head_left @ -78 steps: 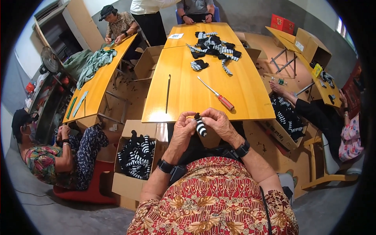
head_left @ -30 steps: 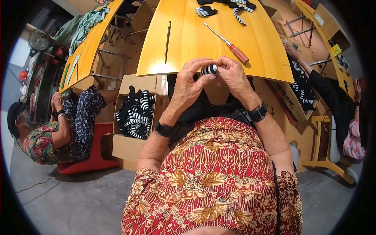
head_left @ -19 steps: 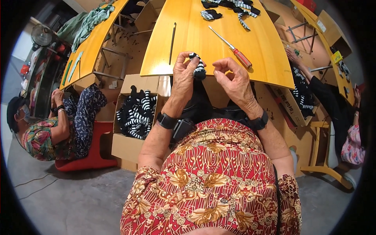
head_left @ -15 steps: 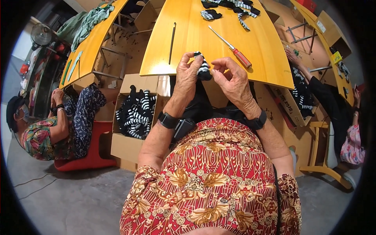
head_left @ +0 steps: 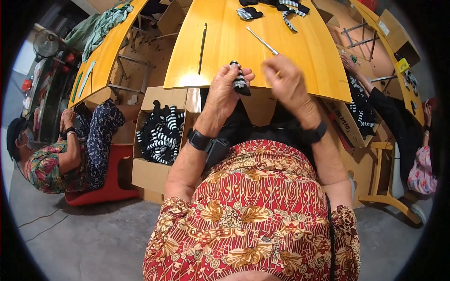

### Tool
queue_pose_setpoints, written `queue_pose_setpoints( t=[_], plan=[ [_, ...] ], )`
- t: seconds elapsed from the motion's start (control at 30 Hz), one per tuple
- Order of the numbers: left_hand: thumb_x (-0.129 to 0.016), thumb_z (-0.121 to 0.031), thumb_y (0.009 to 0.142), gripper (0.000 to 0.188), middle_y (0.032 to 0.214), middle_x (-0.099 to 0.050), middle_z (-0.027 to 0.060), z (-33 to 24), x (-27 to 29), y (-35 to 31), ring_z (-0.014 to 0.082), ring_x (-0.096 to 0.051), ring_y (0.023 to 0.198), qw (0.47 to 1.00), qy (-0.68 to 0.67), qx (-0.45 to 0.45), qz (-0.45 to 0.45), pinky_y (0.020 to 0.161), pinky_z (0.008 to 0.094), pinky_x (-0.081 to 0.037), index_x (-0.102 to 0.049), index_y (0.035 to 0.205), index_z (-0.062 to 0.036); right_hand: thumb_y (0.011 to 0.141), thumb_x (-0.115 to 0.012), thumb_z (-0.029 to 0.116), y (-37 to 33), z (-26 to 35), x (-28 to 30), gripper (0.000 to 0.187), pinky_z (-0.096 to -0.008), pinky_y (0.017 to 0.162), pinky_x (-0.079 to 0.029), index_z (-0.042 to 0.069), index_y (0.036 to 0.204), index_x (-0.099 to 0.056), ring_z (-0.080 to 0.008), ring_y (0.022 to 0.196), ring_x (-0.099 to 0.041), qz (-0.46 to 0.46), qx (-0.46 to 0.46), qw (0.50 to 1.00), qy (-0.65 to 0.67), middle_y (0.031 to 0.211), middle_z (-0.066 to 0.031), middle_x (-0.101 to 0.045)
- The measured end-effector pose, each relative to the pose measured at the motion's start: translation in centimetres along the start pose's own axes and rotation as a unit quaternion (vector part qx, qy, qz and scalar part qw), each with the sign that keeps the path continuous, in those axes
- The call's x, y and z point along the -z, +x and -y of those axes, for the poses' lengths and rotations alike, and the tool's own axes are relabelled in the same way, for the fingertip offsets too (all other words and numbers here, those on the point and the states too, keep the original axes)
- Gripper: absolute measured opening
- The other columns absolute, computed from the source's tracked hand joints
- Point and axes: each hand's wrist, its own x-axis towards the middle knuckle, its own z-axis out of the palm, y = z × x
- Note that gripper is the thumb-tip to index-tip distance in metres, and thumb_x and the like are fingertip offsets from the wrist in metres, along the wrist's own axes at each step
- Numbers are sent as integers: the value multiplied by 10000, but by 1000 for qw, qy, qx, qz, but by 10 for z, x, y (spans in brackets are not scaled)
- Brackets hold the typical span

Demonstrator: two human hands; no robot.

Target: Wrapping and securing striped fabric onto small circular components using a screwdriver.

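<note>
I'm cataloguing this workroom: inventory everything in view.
Held striped piece: one, black and white, near table edge
Other striped pieces: many, same colours, tables and cartons
Screwdriver: one, silver shaft, middle table, handle hidden
Rod: one, dark, middle table
Tables: three, yellow, middle, left, right
Cartons: at least four, brown, both sides
Cloth: one heap, green, left table
Fan: one, grey, far left
Chairs: at least two, red left, wooden right
Co-workers: at least two, patterned tops, left, right
Left hand: one, bare, holding striped piece
Right hand: one, bare, blurred, near table edge

Left hand point(head_left: 227, 86) in a thumb-and-finger pinch, right hand point(head_left: 288, 83) apart, motion-blurred, apparently half-curled
</note>
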Motion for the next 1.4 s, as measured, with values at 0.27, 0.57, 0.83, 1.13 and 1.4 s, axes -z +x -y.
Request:
queue_pose_setpoints(
  t=[0.27, 0.57, 0.83, 1.13, 1.4],
  plan=[
    [-591, -160, 936, 146, 930, -606, 95, -3, -9, 7, 234, -602, 938, 993, -101, 29, 54, 800, 362, -532, -555, 993, -30, 836, -621, 151, 3, -74, 4, 258, -431, 803, -488, 27, 1060, -593, -354, 919, -568, 45, -35, 960, -276, 861, -185, -582],
    [-550, -176, 958, 183, 1008, -562, 160, -29, 6, 22, 307, -592, 986, 964, -264, 1, -19, 831, 402, -551, -501, 1026, -14, 848, -600, 23, -37, 13, 41, 312, -320, 632, -476, 23, 1160, -617, -249, 703, -605, -19, -83, 994, 69, 802, -131, -599],
    [-475, -231, 993, 260, 1002, -574, 164, -51, -20, 40, 289, -588, 988, 961, -276, -18, 20, 876, 410, -524, -523, 989, 24, 779, -656, -40, -62, 76, 93, 393, -292, 609, -460, 26, 1165, -633, -194, 669, -567, 21, -33, 999, 16, 785, -88, -577],
    [-511, -204, 978, 229, 967, -562, 141, -56, -45, 41, 267, -590, 939, 963, -255, -41, 70, 844, 378, -531, -522, 1025, 20, 790, -669, -12, -61, 68, 81, 382, -300, 607, -465, 35, 1167, -634, -197, 674, -568, 19, -54, 998, 13, 809, -86, -591],
    [-491, -207, 987, 223, 902, -572, 114, -59, -53, 38, 245, -592, 875, 960, -262, -47, 81, 795, 353, -525, -524, 1047, 5, 796, -636, -47, -69, 73, 84, 362, -317, 615, -460, 14, 1153, -628, -220, 678, -569, -7, -35, 999, 14, 790, -102, -583]
  ],
)
